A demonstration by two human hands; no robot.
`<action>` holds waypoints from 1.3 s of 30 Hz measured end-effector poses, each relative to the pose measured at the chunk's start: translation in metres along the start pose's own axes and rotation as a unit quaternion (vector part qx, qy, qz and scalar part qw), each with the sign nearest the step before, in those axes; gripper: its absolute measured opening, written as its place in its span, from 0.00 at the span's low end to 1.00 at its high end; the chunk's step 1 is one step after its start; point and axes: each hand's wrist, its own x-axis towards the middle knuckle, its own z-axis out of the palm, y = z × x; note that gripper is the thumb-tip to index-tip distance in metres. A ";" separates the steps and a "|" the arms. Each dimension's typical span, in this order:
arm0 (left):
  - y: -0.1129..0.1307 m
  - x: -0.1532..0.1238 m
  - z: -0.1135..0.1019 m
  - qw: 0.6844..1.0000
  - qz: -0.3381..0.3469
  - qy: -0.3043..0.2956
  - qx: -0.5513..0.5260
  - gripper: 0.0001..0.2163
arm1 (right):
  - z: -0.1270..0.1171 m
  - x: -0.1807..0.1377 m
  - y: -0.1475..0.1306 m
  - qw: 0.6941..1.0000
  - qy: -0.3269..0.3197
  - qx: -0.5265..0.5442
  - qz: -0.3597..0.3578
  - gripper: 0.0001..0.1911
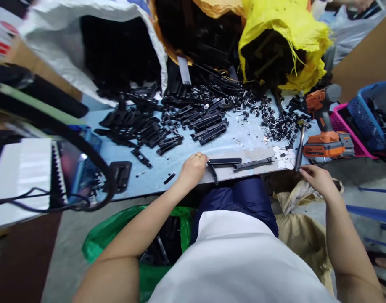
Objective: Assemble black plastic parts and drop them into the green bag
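My left hand (pixel 193 170) is closed on the end of a black hinged plastic arm (pixel 226 161) at the table's front edge. One section points right, and a shorter one hangs toward me. Just right of it lies another black arm piece (pixel 252 164), apart from my hands. At the right, my right hand (pixel 317 180) has its fingertips together at the dark handle end of a hammer (pixel 300 145). The hammer's head points away from me. Between the arm pieces and the hammer are several white round discs (pixel 284 158).
An orange cordless drill (pixel 322 122) stands right of the hammer, beside blue (pixel 368 115) and pink baskets. Black parts (pixel 208 126) and loose screws (pixel 278 124) cover the table's back. White, orange and yellow sacks (pixel 284 19) stand behind. A black hose (pixel 85 147) curves at left.
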 end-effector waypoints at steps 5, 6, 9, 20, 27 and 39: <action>0.000 -0.002 0.016 0.995 0.000 0.094 -0.021 0.13 | 0.028 0.077 -0.098 0.979 0.051 0.060 -0.190 0.14; 0.000 -0.003 0.021 0.993 0.008 0.115 -0.037 0.13 | 0.034 0.095 -0.115 0.974 0.057 0.059 -0.210 0.14; 0.000 -0.004 0.036 0.983 0.052 0.144 -0.102 0.13 | 0.051 0.146 -0.155 0.978 0.085 0.035 -0.187 0.14; -0.001 -0.007 0.059 0.971 0.028 0.144 -0.189 0.15 | 0.053 0.179 -0.170 0.988 0.053 0.035 -0.143 0.11; 0.004 -0.010 0.059 0.968 -0.007 0.144 -0.203 0.15 | 0.066 0.142 -0.157 0.962 0.058 0.036 -0.266 0.13; 0.011 -0.015 0.059 0.945 -0.007 0.235 -0.227 0.12 | 0.060 0.069 -0.155 0.867 0.106 0.225 -0.431 0.06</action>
